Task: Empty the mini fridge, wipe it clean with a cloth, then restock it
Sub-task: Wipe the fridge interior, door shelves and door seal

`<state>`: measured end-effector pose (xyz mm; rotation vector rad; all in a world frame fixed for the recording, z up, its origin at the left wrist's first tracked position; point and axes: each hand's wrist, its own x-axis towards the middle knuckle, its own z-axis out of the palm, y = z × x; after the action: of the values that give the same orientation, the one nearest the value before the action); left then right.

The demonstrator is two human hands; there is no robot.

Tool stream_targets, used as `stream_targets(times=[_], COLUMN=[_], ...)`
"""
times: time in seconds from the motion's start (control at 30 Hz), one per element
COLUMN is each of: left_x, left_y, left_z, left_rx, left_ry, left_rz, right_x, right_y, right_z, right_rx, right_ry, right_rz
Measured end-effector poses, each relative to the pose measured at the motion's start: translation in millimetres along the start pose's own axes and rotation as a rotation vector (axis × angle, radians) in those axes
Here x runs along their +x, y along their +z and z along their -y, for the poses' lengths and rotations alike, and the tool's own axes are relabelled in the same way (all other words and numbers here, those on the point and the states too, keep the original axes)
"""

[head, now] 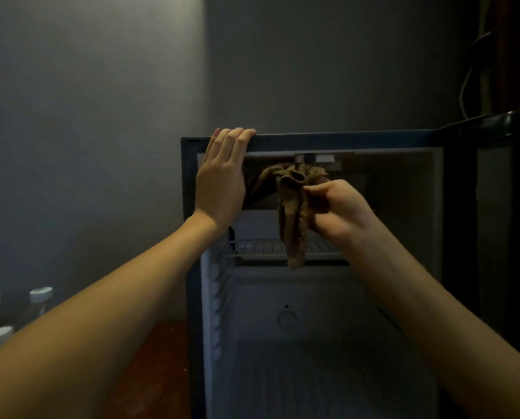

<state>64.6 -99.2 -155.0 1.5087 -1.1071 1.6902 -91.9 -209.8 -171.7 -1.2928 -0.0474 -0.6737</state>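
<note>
Dim, soft-focus view; faint light upper left.

Bottles (39,300) L of fridge (343,140); wire shelf (258,247) inside, upper half; cloth (293,213) hangs in front of shelf.

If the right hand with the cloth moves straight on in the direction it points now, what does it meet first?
Probably the dark back panel in the upper compartment of the black mini fridge, just behind the brown knitted cloth that the right hand pinches. The depth is unclear.
</note>
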Motion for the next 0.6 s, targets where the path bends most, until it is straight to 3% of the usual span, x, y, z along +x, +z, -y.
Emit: stream_targets(times=[0.2, 0.3, 0.43, 0.5, 0.6], left_x=[-61.2, -154.0, -261.6, -288.1, -303.6], left_y=[-16.2, -25.2, -37.0, -34.2, -23.9], left_z=[-25.8, -48.8, -73.1, -81.4, -89.0], left_rx=[-0.087, -0.134, -0.274, -0.295, -0.198], left_ry=[-0.067, -0.033, -0.257, -0.329, -0.425], left_rz=[0.152, 0.496, 1.030, 1.154, 1.167], right_x=[-37.5, -50.6, -48.6, -37.5, -25.1], right_y=[-56.0, -96.4, -146.6, -170.5, -187.5], right_z=[-57.2, -90.4, -133.2, -154.6, -187.6], right_rx=[-0.086, -0.258, -0.522, -0.817, -1.096], right_ry=[0.127, 0.217, 0.325, 0.256, -0.036], right_rz=[0.089, -0.005, -0.163, -0.216, -0.344])
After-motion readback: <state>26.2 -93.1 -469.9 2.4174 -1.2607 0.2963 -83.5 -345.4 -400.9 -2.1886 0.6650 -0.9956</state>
